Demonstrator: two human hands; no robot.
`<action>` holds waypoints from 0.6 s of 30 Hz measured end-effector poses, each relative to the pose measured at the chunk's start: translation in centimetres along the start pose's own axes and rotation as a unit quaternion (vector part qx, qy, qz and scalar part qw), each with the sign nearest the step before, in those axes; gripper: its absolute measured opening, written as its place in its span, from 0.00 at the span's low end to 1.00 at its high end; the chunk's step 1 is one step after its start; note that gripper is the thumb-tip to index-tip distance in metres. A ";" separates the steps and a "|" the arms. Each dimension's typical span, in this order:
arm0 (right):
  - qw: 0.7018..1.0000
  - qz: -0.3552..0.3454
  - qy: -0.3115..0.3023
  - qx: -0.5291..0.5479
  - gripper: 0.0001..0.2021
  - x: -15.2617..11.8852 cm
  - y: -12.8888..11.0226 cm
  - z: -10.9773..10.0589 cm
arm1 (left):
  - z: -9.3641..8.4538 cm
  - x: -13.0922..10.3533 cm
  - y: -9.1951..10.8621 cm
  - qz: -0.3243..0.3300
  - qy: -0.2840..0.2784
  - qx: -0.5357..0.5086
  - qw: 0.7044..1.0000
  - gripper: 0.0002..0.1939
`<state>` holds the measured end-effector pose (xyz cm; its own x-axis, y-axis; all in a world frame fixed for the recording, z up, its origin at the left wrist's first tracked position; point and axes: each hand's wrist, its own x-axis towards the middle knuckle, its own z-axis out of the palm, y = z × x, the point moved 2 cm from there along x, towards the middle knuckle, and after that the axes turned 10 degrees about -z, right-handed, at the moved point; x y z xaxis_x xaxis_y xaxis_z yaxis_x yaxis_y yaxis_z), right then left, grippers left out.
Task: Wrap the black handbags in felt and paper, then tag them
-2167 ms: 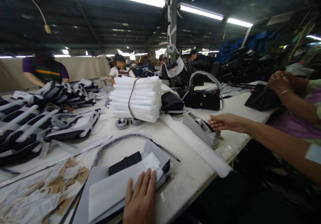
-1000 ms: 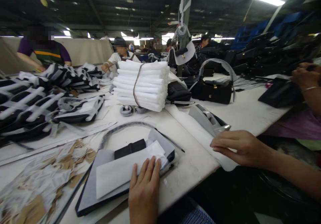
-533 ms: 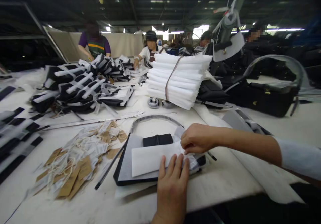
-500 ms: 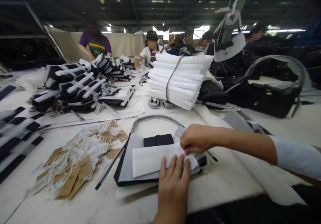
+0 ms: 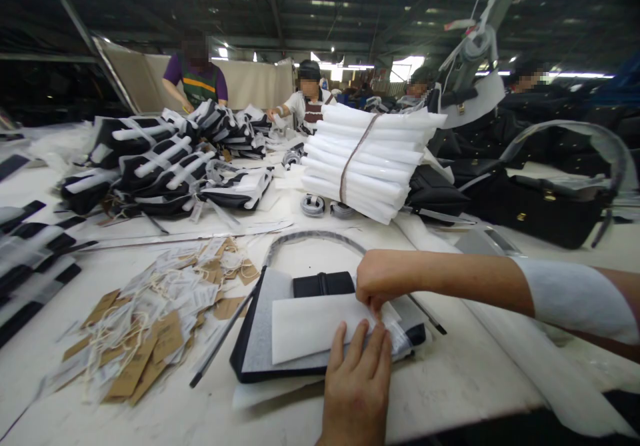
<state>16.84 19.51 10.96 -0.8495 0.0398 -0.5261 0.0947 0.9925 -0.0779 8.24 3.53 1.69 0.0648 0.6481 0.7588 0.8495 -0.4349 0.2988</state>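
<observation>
A black handbag [image 5: 241, 349] lies flat in front of me, faced with grey-white sheeting and with its wrapped handle [image 5: 295, 236] arched away from me. Across its front, below the black flap strap [image 5: 323, 285], is a folded white foam sheet [image 5: 305, 329]. My left hand [image 5: 357, 379] rests on the sheet's lower right part, fingers stretched out. Just above those fingertips my right hand [image 5: 377, 279] is closed, fingertips down at the sheet's right portion; what it pinches is hidden. Clear plastic [image 5: 397, 336] shows at the bag's right end.
Brown and white string tags [image 5: 150, 333] lie heaped at left. Behind the bag stand a strapped stack of white foam sheets [image 5: 365, 159] and wrapped coils [image 5: 313, 205]. Black bags with white wrapping [image 5: 150, 159] pile at back left; another handbag [image 5: 545, 206] sits right. Co-workers stand beyond.
My right hand has turned its fingertips downward, closer to my left fingertips. The left hand stays flat on the foam sheet. The view has shifted slightly.
</observation>
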 end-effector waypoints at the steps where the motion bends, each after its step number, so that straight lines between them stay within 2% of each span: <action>1: 1.000 -0.002 -0.002 0.001 0.05 0.2 0.1 -0.2 | 0.0 0.0 0.0 -0.002 0.004 -0.002 1.000 0.20; 9: 0.999 -0.014 -0.018 0.042 0.09 1.0 0.8 -1.0 | 0.1 0.0 0.1 -0.015 0.030 -0.012 0.999 0.21; 15: 0.999 0.007 -0.005 0.047 0.14 1.4 1.4 -0.4 | 0.4 -0.1 0.2 -0.019 0.029 -0.006 0.999 0.21; 18: 0.999 0.034 0.008 0.026 0.21 1.6 2.4 0.2 | 0.5 -0.1 0.2 -0.016 0.042 -0.002 0.999 0.21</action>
<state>15.78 21.91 9.78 -0.8487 0.1083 -0.5177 0.1778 0.9803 -0.0865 8.67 3.67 1.41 -0.0069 0.6075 0.7943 0.8487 -0.4166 0.3259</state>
